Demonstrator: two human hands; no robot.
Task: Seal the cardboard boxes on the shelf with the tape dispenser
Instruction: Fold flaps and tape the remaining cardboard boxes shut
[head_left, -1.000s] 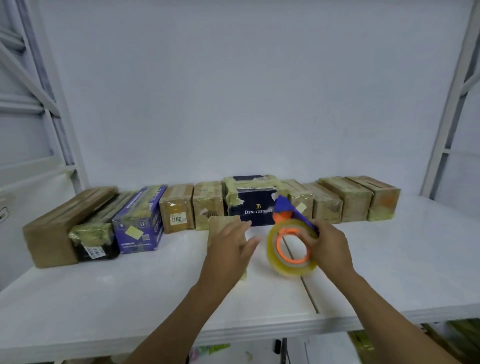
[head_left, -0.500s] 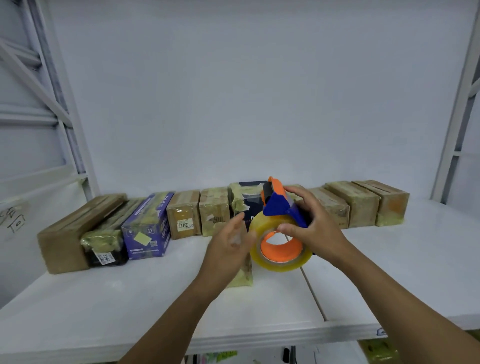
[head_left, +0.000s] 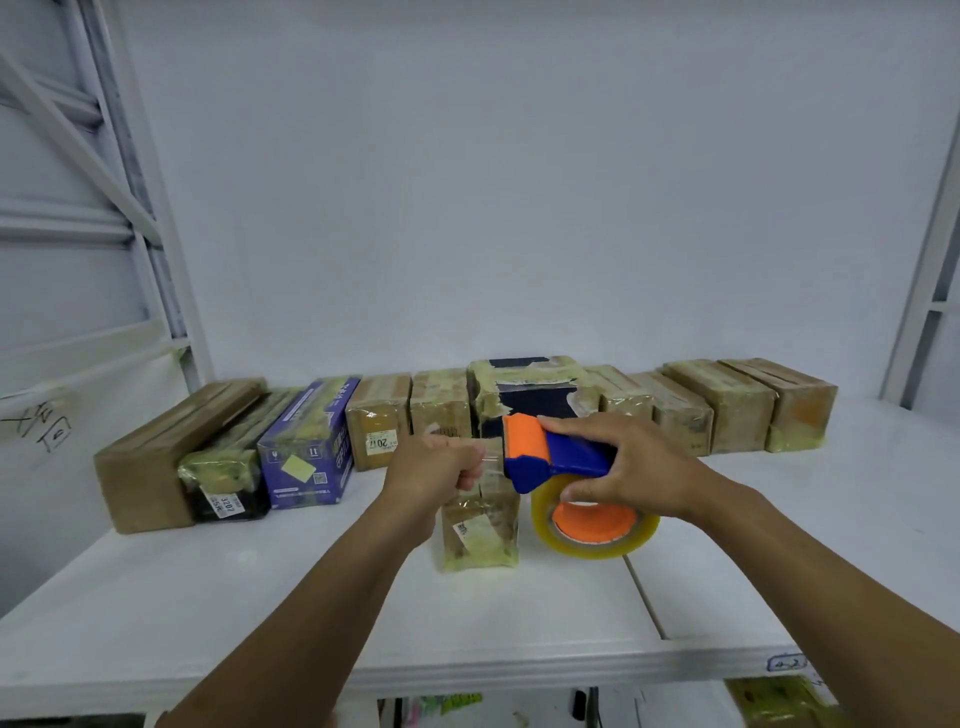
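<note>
Head view: The right hand is gripping the tape dispenser by its blue handle, fingers wrapped over the top and thumb underneath. The orange cutter head is pointing to the left and the tape roll is hanging below the handle. The left hand is curled narrow, pinching the free end of the clear tape strip just beside the cutter head. The strip is running left to right between the two hands, above the shelf.

The small box is standing on the shelf directly below the strip, between the hands and nearer the left hand. Its top face is hidden behind the left hand and the strip, so its long axis cannot be told. The tape roll is sitting just beside the box's right side; contact cannot be confirmed.

The row of boxes is standing behind, along the back wall, already wrapped in yellowish tape.

Judgement: the coming move is calling for lowering the strip straight down onto the box top.
</note>
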